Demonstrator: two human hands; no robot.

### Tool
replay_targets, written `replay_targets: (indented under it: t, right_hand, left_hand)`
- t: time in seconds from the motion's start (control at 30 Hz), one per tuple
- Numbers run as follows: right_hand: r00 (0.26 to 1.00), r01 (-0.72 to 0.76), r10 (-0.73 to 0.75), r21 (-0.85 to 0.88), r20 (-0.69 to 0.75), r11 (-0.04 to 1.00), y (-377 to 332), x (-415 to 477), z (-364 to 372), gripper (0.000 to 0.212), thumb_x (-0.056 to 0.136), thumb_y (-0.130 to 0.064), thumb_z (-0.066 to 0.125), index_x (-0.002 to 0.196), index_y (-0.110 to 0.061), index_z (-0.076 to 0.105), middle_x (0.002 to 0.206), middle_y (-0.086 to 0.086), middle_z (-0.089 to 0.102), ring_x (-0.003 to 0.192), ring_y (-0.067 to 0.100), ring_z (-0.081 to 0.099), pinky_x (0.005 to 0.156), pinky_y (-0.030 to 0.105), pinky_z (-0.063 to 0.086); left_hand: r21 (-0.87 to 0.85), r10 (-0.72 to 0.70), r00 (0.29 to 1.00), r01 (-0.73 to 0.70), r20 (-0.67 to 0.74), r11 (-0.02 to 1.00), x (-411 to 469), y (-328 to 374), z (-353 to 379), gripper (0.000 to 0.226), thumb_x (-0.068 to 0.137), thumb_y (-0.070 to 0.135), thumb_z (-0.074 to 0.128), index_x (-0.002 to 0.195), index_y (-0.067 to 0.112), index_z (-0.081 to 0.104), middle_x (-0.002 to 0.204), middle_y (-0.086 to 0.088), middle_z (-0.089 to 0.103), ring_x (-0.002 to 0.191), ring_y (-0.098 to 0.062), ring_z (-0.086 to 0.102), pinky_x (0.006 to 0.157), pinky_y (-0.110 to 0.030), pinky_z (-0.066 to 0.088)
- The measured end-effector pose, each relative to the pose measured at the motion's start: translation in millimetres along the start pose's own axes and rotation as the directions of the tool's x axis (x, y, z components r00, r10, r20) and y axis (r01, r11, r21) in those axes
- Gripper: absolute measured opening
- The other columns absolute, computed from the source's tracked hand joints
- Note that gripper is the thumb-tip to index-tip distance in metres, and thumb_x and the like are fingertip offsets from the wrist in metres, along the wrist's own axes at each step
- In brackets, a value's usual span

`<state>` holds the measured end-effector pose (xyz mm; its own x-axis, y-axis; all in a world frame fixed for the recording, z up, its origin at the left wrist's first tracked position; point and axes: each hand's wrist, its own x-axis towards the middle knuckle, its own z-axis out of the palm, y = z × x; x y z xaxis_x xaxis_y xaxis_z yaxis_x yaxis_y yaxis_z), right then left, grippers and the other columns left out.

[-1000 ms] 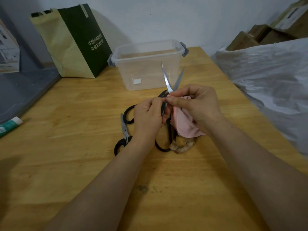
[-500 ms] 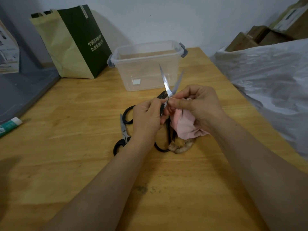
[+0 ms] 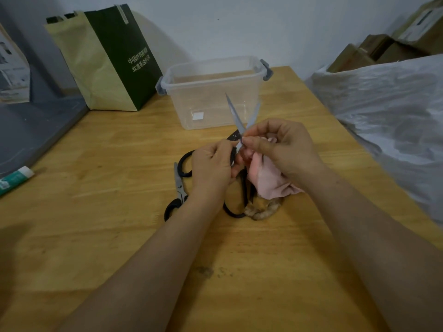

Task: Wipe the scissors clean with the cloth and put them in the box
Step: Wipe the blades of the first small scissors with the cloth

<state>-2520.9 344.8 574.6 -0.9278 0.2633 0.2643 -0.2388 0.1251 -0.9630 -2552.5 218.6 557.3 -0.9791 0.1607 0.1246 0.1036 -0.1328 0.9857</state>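
Left hand (image 3: 211, 164): gripping black-handled steel scissors (image 3: 233, 112) | right hand (image 3: 282, 149): pinching pink fabric cloth (image 3: 266, 180) onto them | stroke tipward, 12 o'clock.

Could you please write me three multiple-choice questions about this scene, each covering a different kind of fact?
1. Where does the clear box stand? A. on the table B. on the floor C. on a shelf
2. What colour is the cloth? A. blue B. pink C. green
3. How are the held scissors blades? A. shut together B. spread apart C. fully wrapped
Answers: 1 A, it stands on the wood beyond the blades; 2 B, pink fabric hangs from the right hand; 3 B, they form a V above the left hand.
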Motion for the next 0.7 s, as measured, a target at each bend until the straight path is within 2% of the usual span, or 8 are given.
replay_targets:
  t: [0.07,0.13,0.2,0.27,0.4,0.47,0.63,0.7]
  right_hand:
    - [0.996,0.042,-0.047,-0.071,-0.075,0.997,1,3,4,0.013,0.079,-0.005,0.073,0.077,-0.015,0.066,0.071,-0.005,0.067,0.068,0.004,0.065,0.065,0.016,0.051]
    - [0.990,0.035,-0.053,-0.133,-0.132,0.991,3,6,8,0.014,0.080,-0.012,0.073,0.077,-0.021,0.063,0.079,-0.003,0.066,0.084,0.014,0.066,0.077,0.027,0.054]
    - [0.986,0.039,-0.065,-0.163,-0.155,0.986,4,9,11,0.015,0.081,-0.015,0.073,0.076,-0.024,0.062,0.082,-0.001,0.066,0.092,0.022,0.064,0.083,0.035,0.053]
    - [0.987,0.045,-0.070,-0.170,-0.147,0.984,4,10,9,0.016,0.081,-0.015,0.073,0.075,-0.025,0.062,0.080,-0.003,0.066,0.088,0.018,0.065,0.079,0.031,0.054]
    - [1.000,0.001,-0.002,0.007,0.013,1.000,3,7,0,0.016,0.078,0.002,0.072,0.078,-0.013,0.065,0.066,-0.003,0.070,0.061,0.006,0.066,0.059,0.016,0.052]
    - [1.000,0.005,-0.005,0.029,0.006,1.000,4,6,0,0.018,0.077,0.004,0.072,0.076,-0.012,0.064,0.064,-0.002,0.070,0.059,0.008,0.065,0.059,0.018,0.053]
    - [0.991,0.004,-0.001,0.016,-0.132,1.000,5,11,7,0.019,0.074,-0.010,0.078,0.075,-0.017,0.061,0.070,0.001,0.065,0.065,0.011,0.067,0.063,0.022,0.053]
    - [0.997,-0.008,0.013,0.062,-0.079,0.998,5,11,4,0.018,0.075,-0.007,0.077,0.079,-0.015,0.062,0.063,-0.003,0.065,0.061,0.009,0.065,0.061,0.020,0.053]
  left_hand:
    - [0.064,0.057,0.998,-0.059,0.026,0.996,-1,-2,2,0.033,0.091,0.006,0.049,0.062,-0.008,0.052,0.049,-0.004,0.049,0.039,-0.008,0.039,0.037,-0.017,0.029]
    - [0.101,0.088,0.996,-0.091,0.034,0.991,-2,-3,3,0.035,0.092,0.005,0.047,0.058,-0.002,0.051,0.048,-0.001,0.050,0.038,-0.006,0.040,0.037,-0.017,0.031]
    - [0.110,0.099,0.995,-0.102,0.030,0.989,-2,-2,2,0.034,0.093,0.004,0.047,0.062,-0.008,0.053,0.048,-0.001,0.050,0.038,-0.006,0.040,0.037,-0.017,0.032]
    - [0.070,0.071,0.997,-0.072,0.020,0.995,-1,-1,2,0.031,0.092,0.004,0.047,0.069,-0.015,0.055,0.048,-0.001,0.050,0.037,-0.005,0.041,0.036,-0.016,0.032]
    - [-0.030,0.012,1.000,-0.012,-0.011,0.999,3,2,-1,0.026,0.090,0.004,0.051,0.065,0.002,0.057,0.048,-0.002,0.050,0.036,-0.008,0.037,0.035,-0.017,0.028]
    - [-0.011,0.029,1.000,-0.029,0.004,1.000,2,2,-1,0.027,0.091,0.004,0.050,0.064,0.003,0.057,0.047,-0.001,0.050,0.037,-0.007,0.038,0.035,-0.016,0.029]
    - [0.116,0.104,0.993,-0.109,0.055,0.987,-2,-1,2,0.039,0.093,0.005,0.047,0.055,0.006,0.050,0.044,0.006,0.049,0.036,-0.004,0.039,0.036,-0.015,0.031]
    - [0.071,0.075,0.996,-0.078,0.042,0.994,0,0,2,0.034,0.093,0.006,0.049,0.061,-0.005,0.054,0.048,-0.001,0.050,0.037,-0.005,0.039,0.036,-0.015,0.031]
